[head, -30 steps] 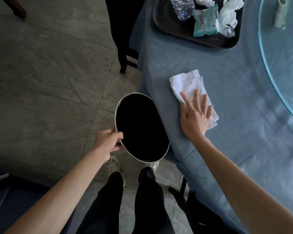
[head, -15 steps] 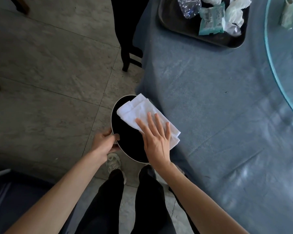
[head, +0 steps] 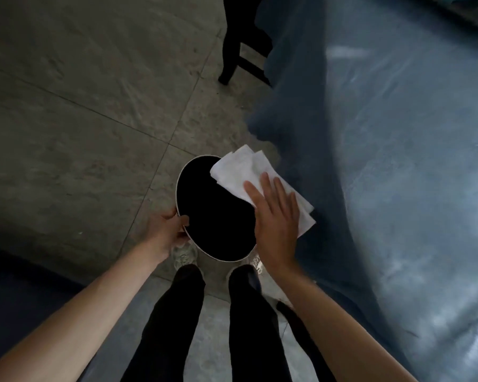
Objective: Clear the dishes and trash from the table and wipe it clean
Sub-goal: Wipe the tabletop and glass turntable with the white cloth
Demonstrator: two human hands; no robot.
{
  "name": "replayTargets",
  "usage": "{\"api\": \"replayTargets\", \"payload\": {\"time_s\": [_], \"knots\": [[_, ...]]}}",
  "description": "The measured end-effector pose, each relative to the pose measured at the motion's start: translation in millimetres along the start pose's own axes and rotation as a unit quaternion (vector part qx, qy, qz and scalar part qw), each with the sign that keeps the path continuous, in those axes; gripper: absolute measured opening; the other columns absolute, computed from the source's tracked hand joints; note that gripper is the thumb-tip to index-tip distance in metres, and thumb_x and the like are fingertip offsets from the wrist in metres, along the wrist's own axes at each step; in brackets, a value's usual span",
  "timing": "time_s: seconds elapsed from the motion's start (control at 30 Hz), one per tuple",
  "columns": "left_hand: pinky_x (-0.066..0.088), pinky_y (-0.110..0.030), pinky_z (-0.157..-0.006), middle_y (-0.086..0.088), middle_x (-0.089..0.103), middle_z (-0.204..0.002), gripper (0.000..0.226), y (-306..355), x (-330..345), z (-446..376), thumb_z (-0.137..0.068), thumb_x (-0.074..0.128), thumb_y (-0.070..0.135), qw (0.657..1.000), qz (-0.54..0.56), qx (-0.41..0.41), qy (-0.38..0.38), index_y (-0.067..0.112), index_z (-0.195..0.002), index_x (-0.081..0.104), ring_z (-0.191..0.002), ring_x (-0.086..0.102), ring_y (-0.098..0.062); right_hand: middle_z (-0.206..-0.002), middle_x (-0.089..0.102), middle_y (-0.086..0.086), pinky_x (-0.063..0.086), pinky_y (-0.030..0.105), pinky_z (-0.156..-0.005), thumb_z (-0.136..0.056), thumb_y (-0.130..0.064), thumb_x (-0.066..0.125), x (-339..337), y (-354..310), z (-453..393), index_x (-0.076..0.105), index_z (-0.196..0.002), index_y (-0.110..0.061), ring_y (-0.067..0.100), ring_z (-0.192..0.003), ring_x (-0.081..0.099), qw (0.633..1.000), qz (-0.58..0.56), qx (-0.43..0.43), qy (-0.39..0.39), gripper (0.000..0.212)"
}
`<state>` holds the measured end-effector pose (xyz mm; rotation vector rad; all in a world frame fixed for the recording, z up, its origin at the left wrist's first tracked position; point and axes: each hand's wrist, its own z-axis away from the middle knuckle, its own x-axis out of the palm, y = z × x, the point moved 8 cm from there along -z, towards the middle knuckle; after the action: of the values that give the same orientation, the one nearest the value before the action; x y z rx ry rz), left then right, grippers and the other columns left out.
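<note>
While the left hand (head: 167,232) grips the bin (head: 215,213), no writing shows.

Left hand (head: 167,230) grips a black bin's rim (head: 180,172); right hand (head: 276,219) lies flat on a white cloth (head: 246,168) overhanging it.

I see table (head: 397,161) under blue cloth, glossy on top; grey tile floor (head: 80,92) carries a chair leg (head: 228,64)

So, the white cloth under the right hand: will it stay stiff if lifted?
Probably not. The white cloth lies in soft folds and hangs past the table edge over the bin, so it likely flops. It looks thin, probably light.
</note>
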<state>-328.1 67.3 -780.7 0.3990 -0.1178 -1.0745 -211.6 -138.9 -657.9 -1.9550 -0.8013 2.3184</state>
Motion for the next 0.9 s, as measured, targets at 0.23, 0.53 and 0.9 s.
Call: {"api": "replayTargets", "payload": {"time_s": [0.23,0.53,0.9], "knots": [[0.062,-0.040,-0.079,-0.009,0.076,-0.104,0.040,-48.9,7.7,-128.0,-0.090,0.061,-0.004,1.000,-0.014,0.007,-0.002,0.015,-0.124,0.069,-0.092,0.074,-0.030,-0.159,0.043,0.002,0.032,0.050,-0.118,-0.102,-0.022,0.061,114.9,65.6,-14.3,0.052,-0.146,-0.031,0.022,-0.149,0.035,0.998,0.055,0.009,0.039,0.045],[0.063,-0.031,-0.061,-0.008,0.073,-0.098,0.043,-103.3,25.6,-236.5,-0.087,0.061,-0.012,1.000,-0.013,-0.005,-0.023,0.012,-0.121,0.069,-0.079,0.071,-0.027,-0.158,0.044,0.004,0.030,0.050,-0.117,-0.102,-0.023,0.032,212.7,111.4,-17.5,0.054,-0.145,-0.030,0.024,-0.149,0.036,0.998,0.048,0.032,-0.009,0.049],[0.055,-0.035,-0.079,-0.011,0.066,-0.103,0.051,-108.5,29.6,-227.2,-0.096,0.050,-0.005,0.998,-0.038,-0.035,-0.035,0.022,-0.138,0.055,-0.093,0.063,-0.029,-0.161,0.039,0.002,0.026,0.055,-0.121,-0.106,-0.028,0.035,224.0,95.7,-10.7,0.049,-0.148,-0.030,0.023,-0.152,0.028,0.998,-0.001,0.051,-0.048,0.044]]}}
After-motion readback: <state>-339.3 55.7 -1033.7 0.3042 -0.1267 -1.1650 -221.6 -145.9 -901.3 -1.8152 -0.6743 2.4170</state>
